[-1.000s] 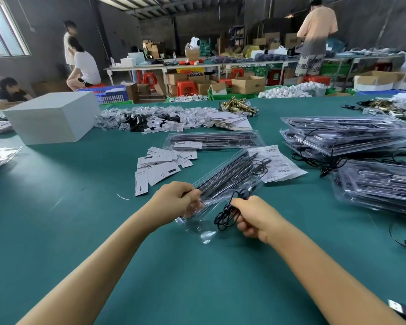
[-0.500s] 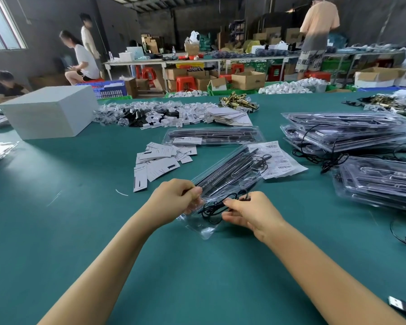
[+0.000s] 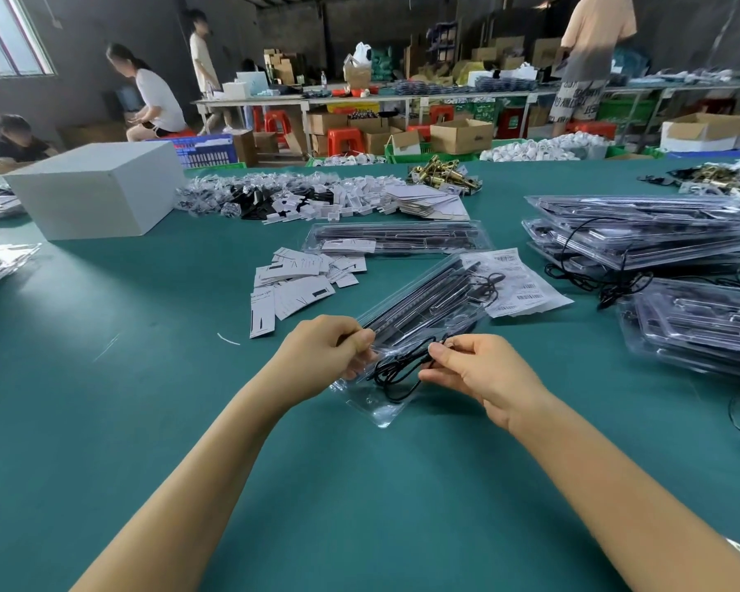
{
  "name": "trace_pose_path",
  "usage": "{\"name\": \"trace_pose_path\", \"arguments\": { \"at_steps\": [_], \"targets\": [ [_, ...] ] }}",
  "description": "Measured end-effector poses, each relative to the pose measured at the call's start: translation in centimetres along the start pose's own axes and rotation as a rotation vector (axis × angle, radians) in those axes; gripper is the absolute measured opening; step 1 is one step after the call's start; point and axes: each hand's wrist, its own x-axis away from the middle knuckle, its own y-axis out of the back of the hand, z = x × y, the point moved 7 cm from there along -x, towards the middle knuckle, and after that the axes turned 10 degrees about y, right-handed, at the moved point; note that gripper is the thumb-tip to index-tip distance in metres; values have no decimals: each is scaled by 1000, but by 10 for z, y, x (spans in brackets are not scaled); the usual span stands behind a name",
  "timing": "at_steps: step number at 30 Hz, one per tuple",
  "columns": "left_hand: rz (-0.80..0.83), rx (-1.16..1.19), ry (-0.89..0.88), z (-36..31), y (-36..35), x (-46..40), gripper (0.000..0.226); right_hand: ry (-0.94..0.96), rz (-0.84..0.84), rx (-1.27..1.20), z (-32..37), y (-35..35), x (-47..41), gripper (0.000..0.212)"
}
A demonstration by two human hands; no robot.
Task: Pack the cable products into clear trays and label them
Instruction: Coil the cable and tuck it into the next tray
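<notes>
Head view: left hand [image 3: 325,354] grips the tray [image 3: 406,331], right hand [image 3: 475,373] pinches the cable [image 3: 396,373] at 3 o'clock, packing step; next, tuck it in.

On the surface [image 3: 103,399], paper cards [image 3: 300,284] lie left of the tray [image 3: 424,309]; stacked trays [image 3: 658,232] lie right, a box [image 3: 99,190] far left.

Both forearms are showing bare up to the frame edge; no sleeve is reaching them. Left hand [image 3: 323,350] and right hand [image 3: 483,376] are showing bare, short-nailed fingers [image 3: 441,350].
</notes>
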Motion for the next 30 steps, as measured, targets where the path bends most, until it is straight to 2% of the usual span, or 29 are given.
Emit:
{"name": "trace_pose_path", "arguments": {
  "at_steps": [2,10,15,21,26,30],
  "targets": [
    [5,13,1,1,0,-1,30,48,-75,7,-3,1,0,10],
    [5,42,-6,5,-1,-3,29,295,-261,275,1,4,8,18],
    [-1,76,-9,8,0,-4,29,576,-325,721,17,-7,21,31],
    [5,136,-1,10,1,-5,27,1057,-265,1209,36,-27,37,15],
    [6,186,16,11,1,-7,29,1189,-55,1338,34,-32,34,40],
    [19,233,22,13,0,-7,29,1221,65,1401,36,-33,33,54]
  ]
}}
